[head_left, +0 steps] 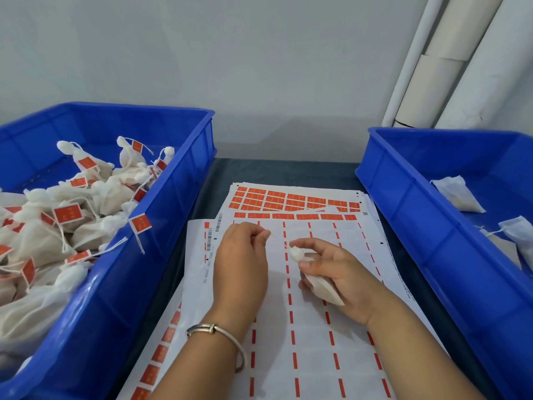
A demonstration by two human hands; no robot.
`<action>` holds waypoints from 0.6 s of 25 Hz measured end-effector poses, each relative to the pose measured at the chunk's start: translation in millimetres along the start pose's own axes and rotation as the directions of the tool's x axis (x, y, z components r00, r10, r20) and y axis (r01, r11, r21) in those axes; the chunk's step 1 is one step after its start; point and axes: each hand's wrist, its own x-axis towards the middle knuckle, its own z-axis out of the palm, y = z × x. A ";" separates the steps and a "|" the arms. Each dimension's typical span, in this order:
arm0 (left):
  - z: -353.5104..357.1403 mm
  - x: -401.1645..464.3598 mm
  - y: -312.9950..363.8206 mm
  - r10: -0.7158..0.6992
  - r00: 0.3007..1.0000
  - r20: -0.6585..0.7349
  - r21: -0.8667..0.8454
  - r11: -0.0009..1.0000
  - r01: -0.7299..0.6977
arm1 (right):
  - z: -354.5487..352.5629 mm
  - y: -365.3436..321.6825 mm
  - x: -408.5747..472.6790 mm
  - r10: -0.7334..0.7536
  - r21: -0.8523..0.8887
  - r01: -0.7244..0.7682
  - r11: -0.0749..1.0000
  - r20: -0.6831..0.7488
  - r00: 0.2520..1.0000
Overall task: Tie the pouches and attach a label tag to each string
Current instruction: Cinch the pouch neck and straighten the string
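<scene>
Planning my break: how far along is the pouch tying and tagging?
Done: the left bin holds a heap of tied pouches with red tags. In hand: the right hand holds one pouch while the left hand pulls its string taut; no tag on it yet. Left: at least two untied pouches in the right bin; red labels remain on the sheets.

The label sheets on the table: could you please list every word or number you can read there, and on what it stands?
"0802-1400 14458-56", roughly, printed sideways beside a barcode on the front label sheet; the digits are blurred, so uncertain.
Red labels on the rear sheets: pale marks, too small to read.
Red tags on the pouches in the left bin: markings blurred, unreadable.
</scene>
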 end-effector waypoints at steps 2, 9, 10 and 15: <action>-0.2 -0.4 2.8 -0.027 0.999 -0.023 -0.031 0.999 0.026 | -0.6 -1.2 -2.0 -0.021 -0.055 0.025 0.998 0.079 0.997; -3.1 -15.2 28.0 0.104 0.994 -0.027 -0.148 0.983 -0.107 | 4.6 -11.0 -13.0 -0.142 0.071 0.137 0.988 0.075 0.987; -2.3 -14.5 30.2 0.070 0.998 -0.006 -0.178 0.982 -0.070 | 4.7 -14.1 -13.2 -0.170 0.070 0.167 0.983 0.038 0.985; -8.2 -12.6 15.3 -0.010 0.862 0.507 0.194 0.976 -0.102 | -16.4 -36.5 -20.4 -0.187 0.324 0.195 0.926 -0.057 0.981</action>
